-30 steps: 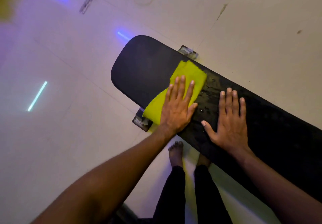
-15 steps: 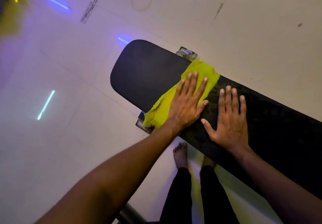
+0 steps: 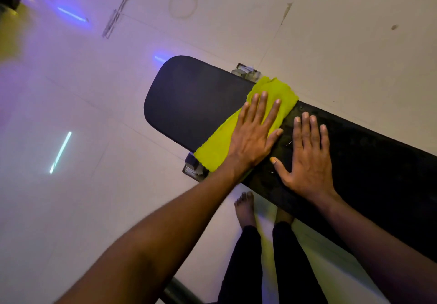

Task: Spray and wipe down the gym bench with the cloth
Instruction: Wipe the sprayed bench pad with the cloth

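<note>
A long black padded gym bench (image 3: 189, 100) runs from upper left to lower right. A yellow-green cloth (image 3: 217, 147) lies spread across its width near the rounded end. My left hand (image 3: 254, 133) presses flat on the cloth, fingers spread. Just to its right, my right hand (image 3: 307, 159) lies flat on the bare bench pad and holds nothing. The pad under and beyond my right hand looks damp and speckled. No spray bottle is in view.
Metal bench feet (image 3: 195, 167) stick out under the near side and another foot (image 3: 246, 70) at the far side. My bare feet (image 3: 246, 209) stand on the pale tiled floor (image 3: 94, 185) beside the bench. Coloured light strips reflect off the floor.
My left hand has slid the cloth across the bench toward the far edge and slightly right. My right hand has stayed in place on the pad.
</note>
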Tool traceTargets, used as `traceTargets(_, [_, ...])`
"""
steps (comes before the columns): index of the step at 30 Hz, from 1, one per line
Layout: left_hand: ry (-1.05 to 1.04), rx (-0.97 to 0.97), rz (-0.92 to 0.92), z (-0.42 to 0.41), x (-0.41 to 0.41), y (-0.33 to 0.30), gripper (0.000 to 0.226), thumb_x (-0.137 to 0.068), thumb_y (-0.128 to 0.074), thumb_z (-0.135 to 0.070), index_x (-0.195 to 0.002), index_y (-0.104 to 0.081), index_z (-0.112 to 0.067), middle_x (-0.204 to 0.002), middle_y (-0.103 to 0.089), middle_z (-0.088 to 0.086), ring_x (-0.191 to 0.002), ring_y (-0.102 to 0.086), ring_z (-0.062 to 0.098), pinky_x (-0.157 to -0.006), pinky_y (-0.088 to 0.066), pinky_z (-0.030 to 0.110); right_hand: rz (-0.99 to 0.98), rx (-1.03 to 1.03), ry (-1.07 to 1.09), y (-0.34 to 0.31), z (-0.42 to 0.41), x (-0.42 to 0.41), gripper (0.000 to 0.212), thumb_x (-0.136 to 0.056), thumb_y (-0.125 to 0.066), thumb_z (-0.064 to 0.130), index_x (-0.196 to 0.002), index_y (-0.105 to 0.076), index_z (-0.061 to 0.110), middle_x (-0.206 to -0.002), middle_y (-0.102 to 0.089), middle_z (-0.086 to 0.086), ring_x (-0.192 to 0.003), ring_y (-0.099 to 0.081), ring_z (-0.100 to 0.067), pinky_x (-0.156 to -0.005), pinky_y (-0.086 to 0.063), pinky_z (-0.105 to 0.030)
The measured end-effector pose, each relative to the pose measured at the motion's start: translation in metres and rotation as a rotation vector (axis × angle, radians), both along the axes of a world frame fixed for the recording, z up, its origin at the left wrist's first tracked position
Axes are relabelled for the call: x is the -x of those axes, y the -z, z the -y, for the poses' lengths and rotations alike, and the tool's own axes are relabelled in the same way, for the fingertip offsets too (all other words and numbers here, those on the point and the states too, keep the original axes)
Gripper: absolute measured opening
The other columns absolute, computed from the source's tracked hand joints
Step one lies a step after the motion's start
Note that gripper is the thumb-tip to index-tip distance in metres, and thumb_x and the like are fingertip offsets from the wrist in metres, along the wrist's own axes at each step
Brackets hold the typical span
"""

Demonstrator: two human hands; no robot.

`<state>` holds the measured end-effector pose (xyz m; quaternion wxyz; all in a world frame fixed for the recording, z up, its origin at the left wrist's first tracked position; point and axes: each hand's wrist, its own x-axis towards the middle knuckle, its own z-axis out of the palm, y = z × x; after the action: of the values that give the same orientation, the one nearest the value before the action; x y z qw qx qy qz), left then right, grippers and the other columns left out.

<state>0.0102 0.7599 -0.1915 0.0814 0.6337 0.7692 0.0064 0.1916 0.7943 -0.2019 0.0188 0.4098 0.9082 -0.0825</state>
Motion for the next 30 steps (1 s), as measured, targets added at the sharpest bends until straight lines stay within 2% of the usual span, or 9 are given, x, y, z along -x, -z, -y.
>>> traceTargets(2, [0.056, 0.002, -0.023, -0.019, 0.025, 0.0, 0.064, -0.107, -0.021, -0.052, -0.164, -0.015, -0.023, -0.172, -0.009, 0.013, -0.16, -0.005, 0.028, -0.129, -0.01, 0.048, 0.006, -0.004, 0.013, 0.002, 0.002, -0.009, 0.105, -0.096, -0.032, 0.073, -0.167, -0.001, 0.001, -0.176, 0.002, -0.02, -0.165, 0.001, -0.036, -0.132, -0.011, -0.059])
traceTargets(5, [-0.08, 0.005, -0.042, -0.008, 0.042, 0.0, 0.065, -0.107, -0.018, -0.053, -0.165, -0.01, -0.023, -0.173, -0.003, 0.012, -0.16, -0.001, 0.027, -0.129, -0.009, 0.048, 0.02, -0.015, 0.01, 0.003, 0.007, -0.029, 0.103, -0.096, -0.029, 0.073, -0.167, -0.002, 0.003, -0.177, 0.003, -0.019, -0.165, 0.001, -0.036, -0.132, -0.012, -0.059])
traceTargets(10, [-0.258, 0.063, 0.025, 0.03, 0.001, -0.008, 0.072, -0.105, -0.01, -0.056, -0.165, -0.005, -0.017, -0.171, 0.004, 0.018, -0.159, 0.006, 0.032, -0.129, -0.007, 0.05, 0.025, -0.013, 0.029, 0.002, 0.01, -0.037, 0.103, -0.096, -0.03, 0.072, -0.167, -0.002, 0.003, -0.177, 0.004, -0.019, -0.165, 0.0, -0.037, -0.131, -0.013, -0.061])
traceTargets(12, [-0.194, 0.029, 0.046, 0.019, 0.005, -0.009, 0.07, -0.106, -0.014, -0.053, -0.164, -0.008, -0.015, -0.171, 0.002, 0.018, -0.16, 0.004, 0.032, -0.129, -0.007, 0.049, 0.022, -0.017, 0.031, 0.003, 0.011, -0.035, 0.103, -0.096, -0.03, 0.072, -0.167, -0.002, 0.003, -0.177, 0.004, -0.019, -0.165, 0.001, -0.036, -0.131, -0.013, -0.061])
traceTargets(16, [0.173, 0.022, 0.001, 0.001, 0.038, -0.002, 0.065, -0.108, -0.022, -0.046, -0.164, -0.009, -0.017, -0.172, -0.003, 0.013, -0.16, -0.001, 0.027, -0.128, -0.015, 0.047, 0.026, -0.024, 0.032, 0.007, 0.012, -0.036, 0.103, -0.095, -0.03, 0.072, -0.167, -0.002, 0.004, -0.177, 0.004, -0.018, -0.165, 0.001, -0.036, -0.132, -0.012, -0.06])
traceTargets(17, [0.2, 0.026, -0.013, 0.003, 0.047, 0.0, 0.064, -0.108, -0.022, -0.046, -0.165, -0.008, -0.018, -0.173, -0.004, 0.011, -0.16, -0.001, 0.025, -0.128, -0.015, 0.046, 0.026, -0.021, 0.031, 0.007, 0.012, -0.037, 0.103, -0.095, -0.031, 0.071, -0.167, -0.002, 0.004, -0.177, 0.004, -0.018, -0.165, 0.001, -0.036, -0.132, -0.012, -0.06])
traceTargets(21, [-0.063, 0.008, -0.028, 0.029, 0.038, 0.003, 0.066, -0.108, -0.021, -0.049, -0.165, -0.008, -0.018, -0.173, -0.003, 0.012, -0.16, 0.001, 0.026, -0.129, -0.011, 0.046, 0.018, -0.017, 0.033, 0.006, 0.012, -0.036, 0.103, -0.095, -0.032, 0.071, -0.167, -0.002, 0.004, -0.177, 0.004, -0.019, -0.165, 0.0, -0.036, -0.131, -0.013, -0.061])
traceTargets(23, [-0.105, 0.02, -0.029, 0.039, 0.011, 0.004, 0.069, -0.107, -0.019, -0.051, -0.164, -0.007, -0.015, -0.172, 0.0, 0.015, -0.16, 0.002, 0.029, -0.129, -0.009, 0.048, 0.015, -0.009, 0.034, 0.005, 0.012, -0.037, 0.103, -0.095, -0.032, 0.071, -0.167, -0.003, 0.003, -0.177, 0.003, -0.019, -0.165, 0.0, -0.037, -0.131, -0.014, -0.061])
traceTargets(30, [0.279, 0.01, 0.001, -0.03, 0.014, 0.0, 0.066, -0.107, -0.025, -0.049, -0.164, -0.012, -0.018, -0.173, -0.008, 0.01, -0.16, -0.004, 0.026, -0.129, -0.013, 0.044, -0.01, 0.0, 0.075, 0.005, 0.008, -0.052, 0.106, -0.095, -0.032, 0.073, -0.167, -0.001, 0.001, -0.176, 0.004, -0.021, -0.165, 0.001, -0.037, -0.132, -0.01, -0.059])
